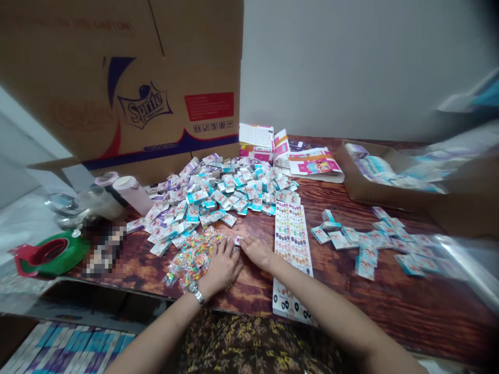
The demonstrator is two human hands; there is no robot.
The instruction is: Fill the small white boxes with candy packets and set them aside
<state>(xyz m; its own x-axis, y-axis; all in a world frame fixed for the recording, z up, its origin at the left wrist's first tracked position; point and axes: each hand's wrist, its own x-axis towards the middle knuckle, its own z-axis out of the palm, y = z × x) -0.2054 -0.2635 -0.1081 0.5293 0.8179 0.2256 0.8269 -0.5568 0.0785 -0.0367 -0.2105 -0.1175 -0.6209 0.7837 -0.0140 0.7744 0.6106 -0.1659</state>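
Observation:
My left hand (pixel 223 264), with a metal watch on the wrist, lies palm down with fingers stretched over the edge of a heap of small clear packets of colourful candies (pixel 187 261). Close beside it, my right hand (pixel 256 252) has its fingertips pinched at a small white piece (pixel 237 240), too small to identify. A long sheet of printed stickers (pixel 293 228) lies partly under my right forearm. Behind both hands spreads a big pile of small white, blue and purple cartons (pixel 218 195).
A large cardboard box (pixel 175 67) stands at the back left. Nearby are a pink-white cup (pixel 133 195) and a green tape roll in a red dispenser (pixel 50 254). Loose small cartons (pixel 364 239) lie on the right, before an open cardboard box (pixel 382 192). Printed sheets (pixel 312 162) lie behind.

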